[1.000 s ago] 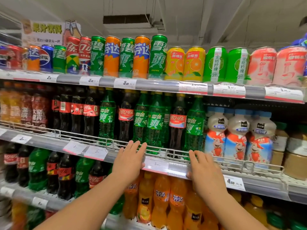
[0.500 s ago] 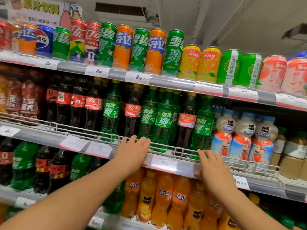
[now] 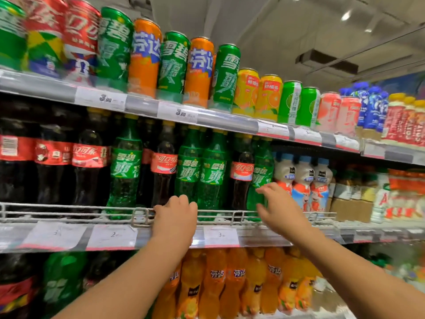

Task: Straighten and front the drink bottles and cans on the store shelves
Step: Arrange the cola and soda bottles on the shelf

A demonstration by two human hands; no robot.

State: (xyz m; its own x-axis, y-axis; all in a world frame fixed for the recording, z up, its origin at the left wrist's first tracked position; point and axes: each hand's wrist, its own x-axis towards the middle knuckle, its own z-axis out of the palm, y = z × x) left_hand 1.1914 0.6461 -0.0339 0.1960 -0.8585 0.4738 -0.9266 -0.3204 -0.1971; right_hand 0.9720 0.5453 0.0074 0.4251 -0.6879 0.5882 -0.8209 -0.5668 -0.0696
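The middle shelf holds green Sprite bottles (image 3: pixel 212 173) mixed with dark cola bottles (image 3: pixel 164 163) behind a wire rail (image 3: pixel 69 210). My left hand (image 3: pixel 174 217) rests on that rail, its fingers curled over the top wire in front of a green bottle. My right hand (image 3: pixel 279 209) is lifted above the rail with fingers spread, at the lower part of the rightmost green Sprite bottle (image 3: pixel 262 173); I cannot tell whether it touches. Tall Sprite, Fanta and cola cans (image 3: pixel 172 63) line the top shelf.
White milk-drink bottles (image 3: pixel 303 178) stand just right of my right hand, with boxed and red-labelled drinks further right. Orange Fanta bottles (image 3: pixel 234 279) fill the shelf below. Price tags (image 3: pixel 220 236) line the shelf edges. Short orange, green and pink cans (image 3: pixel 289 102) sit at the upper right.
Both hands lifted off the shelf's price strip. The left hand now curls over the wire rail, and the right hand has risen toward the rightmost green bottle. The view moved closer and tilted up.
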